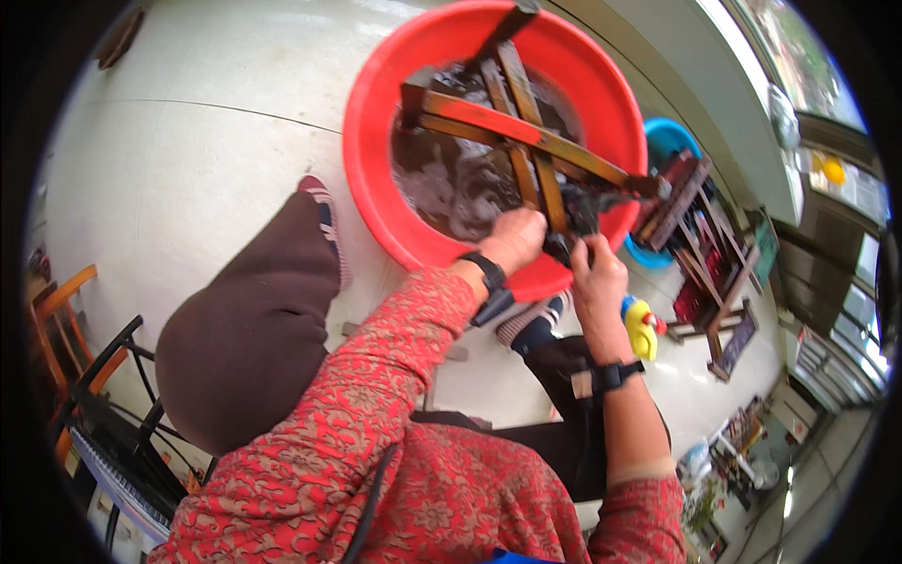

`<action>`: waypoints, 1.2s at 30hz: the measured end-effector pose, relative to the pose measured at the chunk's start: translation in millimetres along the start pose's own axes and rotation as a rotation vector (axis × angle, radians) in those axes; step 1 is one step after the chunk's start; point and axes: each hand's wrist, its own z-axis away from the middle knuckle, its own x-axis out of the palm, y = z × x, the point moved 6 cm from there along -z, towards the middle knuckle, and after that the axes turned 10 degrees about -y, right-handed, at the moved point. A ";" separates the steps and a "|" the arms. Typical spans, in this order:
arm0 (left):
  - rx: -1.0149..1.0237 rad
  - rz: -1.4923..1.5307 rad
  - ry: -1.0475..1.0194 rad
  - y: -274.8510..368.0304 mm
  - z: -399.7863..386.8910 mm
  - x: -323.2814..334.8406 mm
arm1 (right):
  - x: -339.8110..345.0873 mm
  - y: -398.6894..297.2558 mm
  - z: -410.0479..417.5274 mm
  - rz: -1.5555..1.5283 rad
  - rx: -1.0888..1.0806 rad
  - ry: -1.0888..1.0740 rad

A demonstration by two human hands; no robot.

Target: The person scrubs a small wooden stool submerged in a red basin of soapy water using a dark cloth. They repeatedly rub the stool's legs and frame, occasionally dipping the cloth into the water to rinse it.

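A large red plastic basin (pixel 373 141) holds murky dark water. A wooden folding stool frame (pixel 521 127) with crossed slats and dark ends lies in it, partly in the water and reaching over the rim. My left hand (pixel 520 234) is closed around the near end of a slat, by the basin's near edge. Just right of it, my right hand (pixel 597 264) pinches a dark wet cloth (pixel 583 211) against the frame's near right part. The fingertips of both hands are partly hidden.
Beyond the red basin's right side stands a blue basin (pixel 652 257), with more wooden stool frames (pixel 705 261) against it. A yellow bottle (pixel 640 331) with a red cap is on the floor near my right foot. A wooden chair (pixel 63 303) and a black metal frame (pixel 141 366) stand at the left.
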 end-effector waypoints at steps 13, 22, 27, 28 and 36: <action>0.140 0.278 0.209 0.8 4.1 -33.0 | 4.5 11.8 -12.6 -0.056 0.203 -0.078; -0.102 -0.012 -0.229 -1.6 -7.0 -7.2 | 12.3 8.5 -4.7 -0.047 0.203 -0.095; 0.074 0.300 -0.075 -19.5 -5.9 0.2 | 10.7 1.2 -1.8 -0.013 0.124 -0.018; 0.081 0.325 -0.050 -24.8 -3.5 0.7 | 11.7 3.3 -0.8 -0.032 0.159 -0.044; 0.244 0.484 0.114 -18.9 -4.6 -16.4 | 10.7 4.2 -2.5 -0.020 0.058 0.011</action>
